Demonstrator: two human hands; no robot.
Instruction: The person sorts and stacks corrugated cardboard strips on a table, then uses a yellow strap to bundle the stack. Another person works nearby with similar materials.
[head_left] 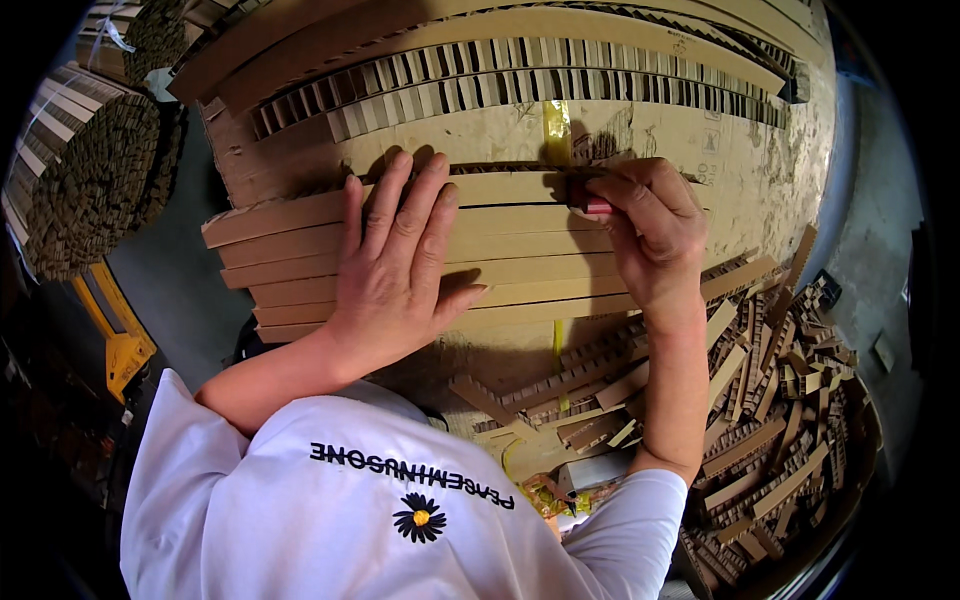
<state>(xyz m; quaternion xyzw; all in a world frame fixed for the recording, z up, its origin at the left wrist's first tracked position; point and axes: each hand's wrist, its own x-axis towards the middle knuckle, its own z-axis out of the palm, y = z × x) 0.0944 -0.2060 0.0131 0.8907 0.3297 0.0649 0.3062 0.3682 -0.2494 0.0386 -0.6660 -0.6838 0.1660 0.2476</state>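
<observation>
Several brown cardboard strips lie side by side across the work surface in front of me. My left hand presses flat on them with its fingers spread, holding nothing. Near the right part of the strips, my right hand is closed in a pinch around a small red object. Its red end sits at the far strip's edge; the rest is hidden by my fingers, so I cannot tell its kind. A dark line runs along the far strip towards it.
Honeycomb cardboard strips lie at the far side of the cardboard-covered table. A heap of cardboard offcuts fills the lower right. Bundled strips stand at the left, above a yellow metal piece. Yellow tape crosses the surface.
</observation>
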